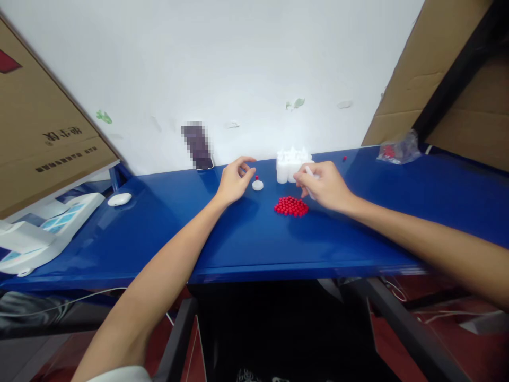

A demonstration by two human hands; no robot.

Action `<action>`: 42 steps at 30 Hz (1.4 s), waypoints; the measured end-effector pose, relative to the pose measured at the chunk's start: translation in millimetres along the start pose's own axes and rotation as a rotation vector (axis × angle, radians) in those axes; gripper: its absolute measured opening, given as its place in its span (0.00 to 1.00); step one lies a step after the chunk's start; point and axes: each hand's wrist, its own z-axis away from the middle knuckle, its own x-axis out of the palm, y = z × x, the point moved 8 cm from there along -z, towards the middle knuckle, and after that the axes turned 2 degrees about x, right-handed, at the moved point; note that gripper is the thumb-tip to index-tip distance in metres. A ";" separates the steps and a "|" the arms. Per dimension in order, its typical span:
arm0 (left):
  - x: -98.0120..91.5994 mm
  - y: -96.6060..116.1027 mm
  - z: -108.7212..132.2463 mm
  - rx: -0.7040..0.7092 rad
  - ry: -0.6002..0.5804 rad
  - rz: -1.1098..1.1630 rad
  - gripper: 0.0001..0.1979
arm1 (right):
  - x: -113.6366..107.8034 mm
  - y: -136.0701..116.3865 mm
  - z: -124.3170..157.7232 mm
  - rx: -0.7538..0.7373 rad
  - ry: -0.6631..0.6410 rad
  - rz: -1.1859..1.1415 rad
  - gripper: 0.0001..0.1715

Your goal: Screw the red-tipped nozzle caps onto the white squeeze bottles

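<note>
Stick (309, 179), small and white, is pinched in the fingertips of our right hand (324, 187), which is closed around it just beyond the beads (291, 206). These lie in a tight red heap on the blue table (246, 239), just near and left of that hand. Our left hand (234, 182) hovers with its fingers curled and thumb and forefinger close; we cannot tell whether they pinch anything. Just right of it, apart from it, stands a white cap (257, 185) with one red bead on top. A cluster of white bottles (289, 163) stands just beyond the right hand, by the wall. A stray bead (344, 158) lies farther right, and a clear bag (398, 148) at the far right. A white scale (40, 233) sits at the left end.
</note>
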 end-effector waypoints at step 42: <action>22.3 164.4 63.5 0.438 0.274 -0.002 0.12 | 11.0 -28.0 9.8 -0.383 -0.320 -0.131 0.27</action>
